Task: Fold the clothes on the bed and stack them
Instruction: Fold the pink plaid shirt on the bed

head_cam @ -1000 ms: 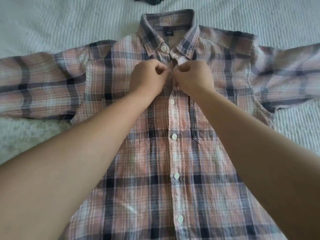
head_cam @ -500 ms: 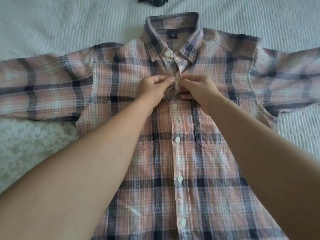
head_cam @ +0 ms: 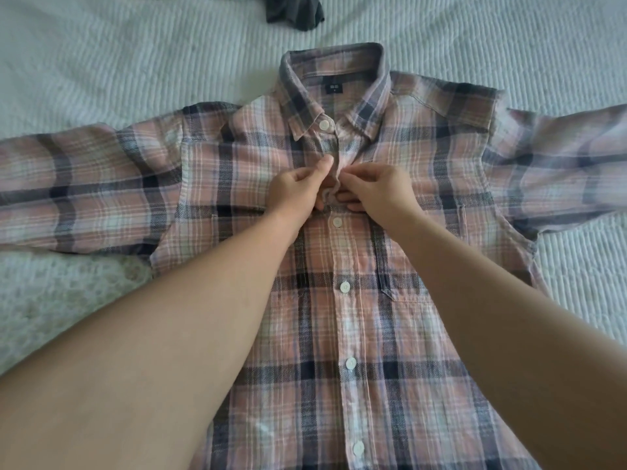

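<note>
A pink and navy plaid shirt (head_cam: 339, 334) lies face up on the bed with both sleeves spread out to the sides and its collar at the far end. Several white buttons run down its front placket. My left hand (head_cam: 295, 191) and my right hand (head_cam: 376, 191) meet at the placket just below the collar button. Both pinch the fabric edges there, and a small fold of cloth bunches up between the fingertips. My forearms cover parts of the shirt's lower front.
The white ribbed bedspread (head_cam: 135, 62) stretches all around the shirt. A dark grey garment (head_cam: 293, 11) lies at the far edge, above the collar. A paler patterned cover (head_cam: 51, 300) shows at the near left.
Both hands have slid a little down the placket, from right under the collar button to just above the second visible button. The view has shifted back, showing more bedspread above the collar.
</note>
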